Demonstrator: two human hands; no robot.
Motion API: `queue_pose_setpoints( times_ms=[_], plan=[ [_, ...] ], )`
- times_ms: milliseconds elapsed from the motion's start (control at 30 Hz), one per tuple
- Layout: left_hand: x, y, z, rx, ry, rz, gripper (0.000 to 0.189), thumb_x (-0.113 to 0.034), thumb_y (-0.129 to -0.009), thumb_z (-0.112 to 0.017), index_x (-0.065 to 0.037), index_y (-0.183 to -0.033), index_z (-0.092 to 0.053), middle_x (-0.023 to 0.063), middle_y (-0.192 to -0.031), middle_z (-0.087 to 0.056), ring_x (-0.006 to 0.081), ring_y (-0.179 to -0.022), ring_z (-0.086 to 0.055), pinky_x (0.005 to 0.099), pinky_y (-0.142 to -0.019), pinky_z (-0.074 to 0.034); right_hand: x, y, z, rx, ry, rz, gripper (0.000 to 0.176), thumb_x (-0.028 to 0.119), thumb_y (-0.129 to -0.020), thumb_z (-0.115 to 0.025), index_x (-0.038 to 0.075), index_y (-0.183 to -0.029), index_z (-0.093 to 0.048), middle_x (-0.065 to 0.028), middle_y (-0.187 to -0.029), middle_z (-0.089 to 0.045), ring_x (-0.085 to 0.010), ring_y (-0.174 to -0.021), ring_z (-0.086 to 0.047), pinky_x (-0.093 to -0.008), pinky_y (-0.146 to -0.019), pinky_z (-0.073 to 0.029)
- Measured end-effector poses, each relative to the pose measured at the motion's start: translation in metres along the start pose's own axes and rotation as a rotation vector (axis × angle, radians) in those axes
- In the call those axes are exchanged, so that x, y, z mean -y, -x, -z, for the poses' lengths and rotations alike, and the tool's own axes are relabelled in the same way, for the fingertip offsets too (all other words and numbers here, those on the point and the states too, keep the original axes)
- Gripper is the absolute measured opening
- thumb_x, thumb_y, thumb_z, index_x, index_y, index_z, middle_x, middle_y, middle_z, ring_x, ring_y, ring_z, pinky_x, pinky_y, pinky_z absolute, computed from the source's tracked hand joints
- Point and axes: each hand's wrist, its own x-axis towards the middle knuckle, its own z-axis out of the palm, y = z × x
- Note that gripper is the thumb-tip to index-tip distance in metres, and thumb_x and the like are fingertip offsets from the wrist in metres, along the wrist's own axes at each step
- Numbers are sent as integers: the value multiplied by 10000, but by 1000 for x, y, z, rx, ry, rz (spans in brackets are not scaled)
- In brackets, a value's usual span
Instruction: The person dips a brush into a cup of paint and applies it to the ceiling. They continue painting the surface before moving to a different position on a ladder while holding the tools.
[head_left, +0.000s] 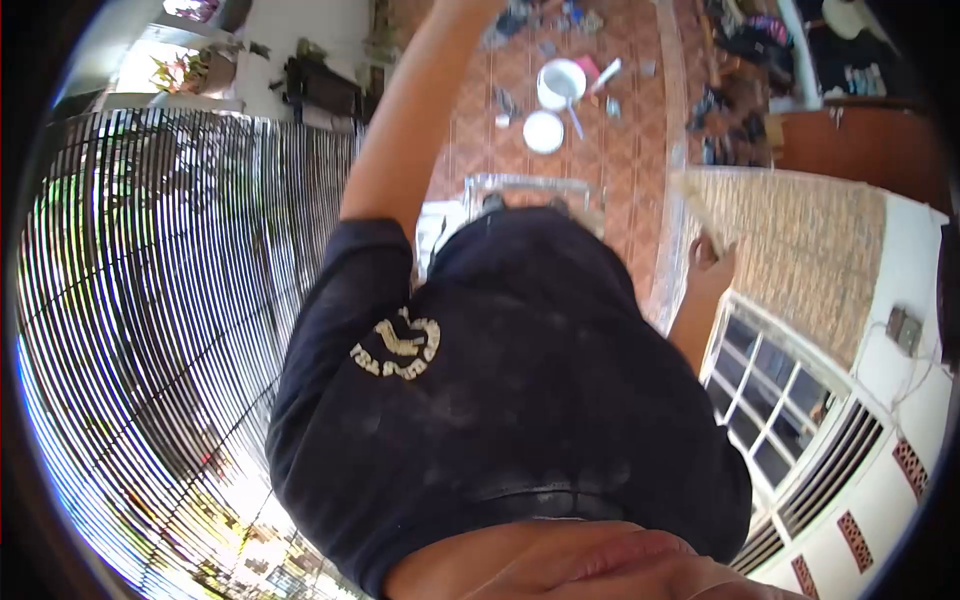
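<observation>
My right hand (711, 262) is raised at the right, close in view to the stone-clad wall. Its fingers are closed around a pale, narrow, stick-like tool (697, 205); the tool is blurred and its exact kind cannot be made out. My left forearm (405, 130) stretches up past the top edge of the view, and the hand at its end is cut off. Below me, beyond my dark, dust-marked T-shirt (540, 360), the metal frame (530, 182) of a stand or ladder shows near my feet.
On the tiled floor (480, 140) stand a white bucket (562, 85) and a round white container (543, 132), with a long thin tool (575, 122) beside them. Slatted screening (170, 300) fills the left. A white-framed window (765, 390) and stone cladding (800, 250) are on the right.
</observation>
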Motion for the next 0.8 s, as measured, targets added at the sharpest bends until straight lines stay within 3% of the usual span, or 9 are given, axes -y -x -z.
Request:
queue_pose_setpoints(
  times_ms=[67,233,333,367,733,800],
  plan=[
    [9,-6,-1,-30,25,-67,743,-125,-588,-945,10,-1200,-547,117,-1132,-656,199,-1046,-636,349,-928,-521,-7,-16,-7,61,25,-60,381,367,-984,-560,26,-1154,-555,-138,-1088,-677,-306,-971,-693,-441,-826,-527],
    [-1,-1,-4,-38,-1,-7,747,-136,-599,-947,8,-1209,-540,107,-1148,-649,191,-1050,-633,343,-926,-520,-5,-17,-62,135,50,-91,407,386,-952,-619,12,-1112,-599,-126,-1007,-690,-281,-862,-701,-389,-754,-531],
    [2,-3,-7,-29,-64,-132,689,-63,-608,-919,24,-1180,-544,116,-1103,-678,186,-1017,-658,347,-880,-547,-1,-14,-83,170,64,-62,420,399,-947,-624,3,-1087,-612,-131,-990,-688,-276,-812,-698,-364,-738,-532],
    [2,-6,-8,-18,-47,-128,728,-79,-590,-934,23,-1191,-536,121,-1107,-675,190,-1016,-655,344,-896,-539,0,-17,-84,212,91,-65,390,409,-944,-620,31,-1040,-634,-134,-942,-720,-233,-821,-709,-372,-809,-510],
    [-43,-18,-18,-61,9,-65,721,-132,-630,-934,5,-1216,-537,106,-1154,-651,192,-1054,-633,340,-930,-518,0,-23,-81,187,125,-93,356,425,-937,-628,84,-1038,-636,-144,-915,-725,-222,-769,-699,-358,-777,-513],
    [-44,-13,-17,-79,7,-164,728,-131,-650,-925,-3,-1243,-521,121,-1167,-651,195,-1084,-627,346,-941,-515,2,-25,-80,202,135,-89,364,426,-939,-625,77,-1041,-634,-153,-918,-726,-220,-758,-702,-354,-769,-516]
  ],
)
